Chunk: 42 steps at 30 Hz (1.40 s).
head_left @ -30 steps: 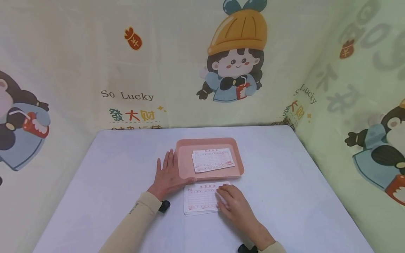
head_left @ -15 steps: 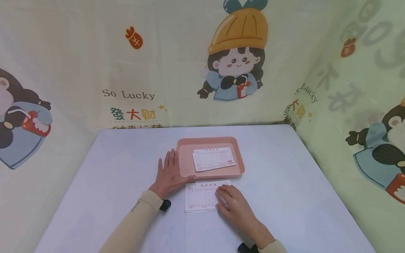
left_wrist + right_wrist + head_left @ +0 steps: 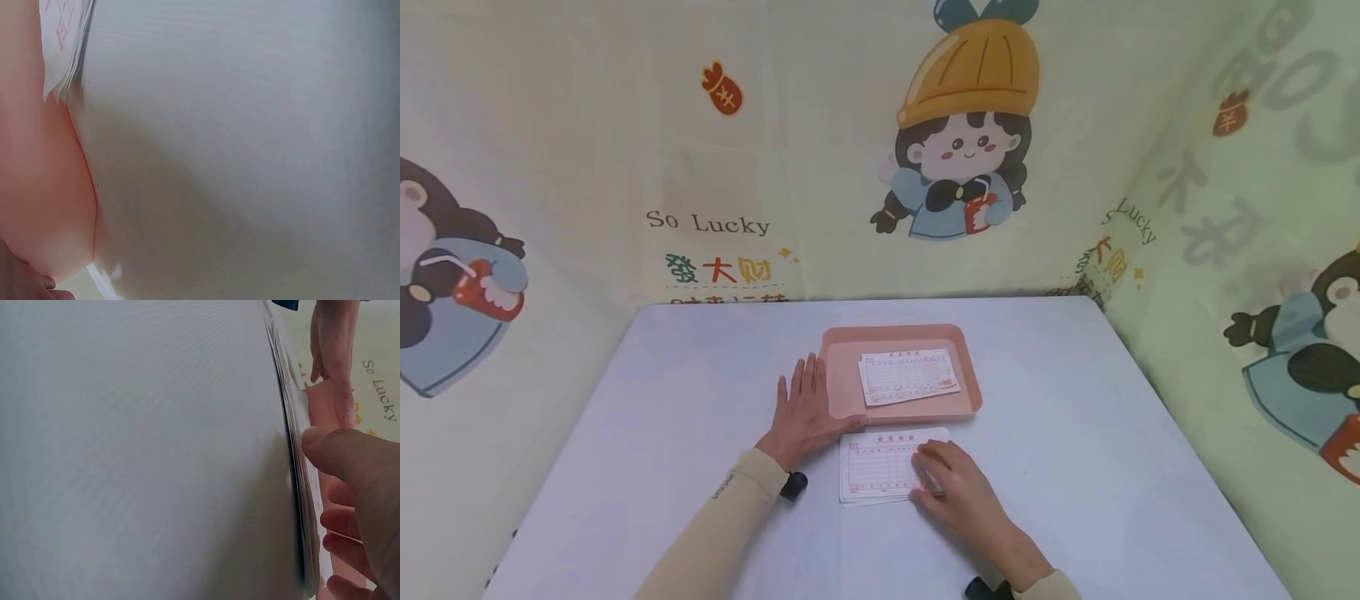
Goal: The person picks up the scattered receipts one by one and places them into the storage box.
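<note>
My left hand (image 3: pixel 805 421) lies flat, fingers straight, against the left side of a pink tray (image 3: pixel 842 375), its thumb along the front rim. In front of the tray lies a stack of red-printed receipt slips (image 3: pixel 876 467). My right hand (image 3: pixel 962 492) is over the stack's right side, fingers loosely bent above the top sheet. In the right wrist view its thumb (image 3: pixel 325 447) is at the edge of the stack (image 3: pixel 297 456); whether it presses a sheet cannot be told. A few more receipt slips (image 3: pixel 910 375) lie inside the tray.
The white table (image 3: pixel 1075 433) runs back to a cartoon-printed cloth wall (image 3: pixel 820 167), with another printed wall (image 3: pixel 1195 275) at the right. A black wrist device (image 3: pixel 793 486) sits by the left cuff, another (image 3: pixel 985 588) by the right.
The right hand's fingers and thumb have shifted very slightly at the stack. The left hand, tray and slips stay in place; the view drifts a little.
</note>
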### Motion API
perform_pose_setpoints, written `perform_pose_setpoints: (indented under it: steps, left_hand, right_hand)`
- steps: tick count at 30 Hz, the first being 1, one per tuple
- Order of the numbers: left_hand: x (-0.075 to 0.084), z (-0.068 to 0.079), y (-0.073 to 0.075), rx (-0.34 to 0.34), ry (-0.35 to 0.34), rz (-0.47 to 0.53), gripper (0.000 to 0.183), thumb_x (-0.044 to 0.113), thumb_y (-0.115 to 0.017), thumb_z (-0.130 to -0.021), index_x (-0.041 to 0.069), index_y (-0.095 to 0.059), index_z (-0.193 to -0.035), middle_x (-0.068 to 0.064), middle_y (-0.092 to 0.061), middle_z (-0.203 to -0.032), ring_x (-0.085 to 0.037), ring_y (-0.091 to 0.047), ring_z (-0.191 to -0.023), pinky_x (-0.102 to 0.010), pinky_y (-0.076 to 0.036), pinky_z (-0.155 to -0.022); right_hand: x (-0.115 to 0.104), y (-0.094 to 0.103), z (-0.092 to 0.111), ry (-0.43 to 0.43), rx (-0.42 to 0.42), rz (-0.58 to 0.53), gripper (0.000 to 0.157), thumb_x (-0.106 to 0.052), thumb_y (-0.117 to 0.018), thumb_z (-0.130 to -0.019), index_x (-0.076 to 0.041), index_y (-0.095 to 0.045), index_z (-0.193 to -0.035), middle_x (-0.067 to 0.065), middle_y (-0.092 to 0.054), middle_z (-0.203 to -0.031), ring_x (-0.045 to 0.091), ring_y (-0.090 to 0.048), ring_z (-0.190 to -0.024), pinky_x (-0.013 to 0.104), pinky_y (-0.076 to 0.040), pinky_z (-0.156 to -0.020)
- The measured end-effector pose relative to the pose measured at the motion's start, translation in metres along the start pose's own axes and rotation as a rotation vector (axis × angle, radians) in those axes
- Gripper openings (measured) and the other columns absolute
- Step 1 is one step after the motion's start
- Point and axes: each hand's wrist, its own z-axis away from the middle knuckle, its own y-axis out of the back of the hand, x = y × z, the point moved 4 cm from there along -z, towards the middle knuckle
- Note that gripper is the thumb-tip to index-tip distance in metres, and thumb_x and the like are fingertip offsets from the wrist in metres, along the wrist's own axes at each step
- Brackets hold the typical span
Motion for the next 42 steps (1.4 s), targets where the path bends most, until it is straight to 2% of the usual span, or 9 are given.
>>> perform_pose_setpoints:
  steps: [7, 16, 24, 29, 36, 42]
  left_hand:
    - [-0.0018, -0.0013, -0.0028, -0.012, 0.009, 0.034, 0.128, 0.084, -0.054, -0.076, 0.0, -0.003, -0.158, -0.021, -0.006, -0.166, -0.04, -0.004, -0.154, -0.064, -0.007, -0.12]
    - [-0.0002, -0.0011, -0.0023, -0.022, 0.015, 0.028, 0.129, 0.086, -0.051, -0.075, 0.001, -0.002, -0.158, -0.021, -0.006, -0.166, -0.039, -0.003, -0.154, -0.064, -0.007, -0.121]
    - [-0.0006, -0.0019, -0.0028, -0.019, 0.024, 0.022, 0.129, 0.088, -0.051, -0.074, 0.0, -0.005, -0.158, -0.021, -0.007, -0.166, -0.04, -0.005, -0.154, -0.064, -0.008, -0.12]
    - [-0.0004, -0.0015, -0.0029, -0.012, 0.022, 0.024, 0.128, 0.086, -0.052, -0.075, 0.0, -0.006, -0.158, -0.021, -0.008, -0.166, -0.04, -0.006, -0.154, -0.064, -0.008, -0.12]
    - [-0.001, -0.0011, -0.0028, -0.022, 0.019, 0.017, 0.127, 0.085, -0.052, -0.077, 0.0, -0.004, -0.158, -0.022, -0.008, -0.166, -0.04, -0.005, -0.154, -0.064, -0.008, -0.12]
    - [-0.0017, -0.0017, -0.0032, -0.027, 0.016, 0.019, 0.127, 0.084, -0.052, -0.078, -0.001, -0.003, -0.158, -0.022, -0.007, -0.166, -0.04, -0.005, -0.154, -0.064, -0.008, -0.121]
  right_hand:
    - [-0.0031, -0.003, 0.0007, 0.053, 0.006, -0.027, 0.051, -0.03, -0.088, -0.073, -0.009, -0.071, -0.116, 0.005, -0.066, -0.121, 0.023, -0.061, -0.117, 0.039, -0.051, -0.101]
    - [-0.0036, -0.0068, 0.0011, 0.025, -0.042, 0.011, 0.047, -0.03, -0.087, -0.075, -0.013, -0.072, -0.116, 0.002, -0.066, -0.122, 0.019, -0.061, -0.116, 0.036, -0.052, -0.1]
    - [-0.0015, -0.0079, 0.0024, -0.007, -0.079, -0.021, 0.043, -0.032, -0.083, -0.08, -0.016, -0.072, -0.117, 0.0, -0.066, -0.123, 0.018, -0.06, -0.119, 0.037, -0.05, -0.102]
    - [-0.0012, -0.0076, 0.0021, 0.012, -0.047, -0.038, 0.039, -0.03, -0.083, -0.08, -0.016, -0.072, -0.115, 0.001, -0.067, -0.121, 0.019, -0.062, -0.116, 0.039, -0.052, -0.1]
    - [-0.003, -0.0064, 0.0012, 0.084, 0.036, -0.042, 0.026, -0.017, -0.083, -0.079, -0.015, -0.075, -0.103, 0.003, -0.069, -0.108, 0.021, -0.064, -0.108, 0.042, -0.053, -0.095]
    - [-0.0052, -0.0035, -0.0007, 0.097, 0.049, -0.018, 0.021, -0.012, -0.084, -0.077, -0.014, -0.077, -0.097, -0.001, -0.07, -0.099, 0.02, -0.065, -0.103, 0.043, -0.053, -0.096]
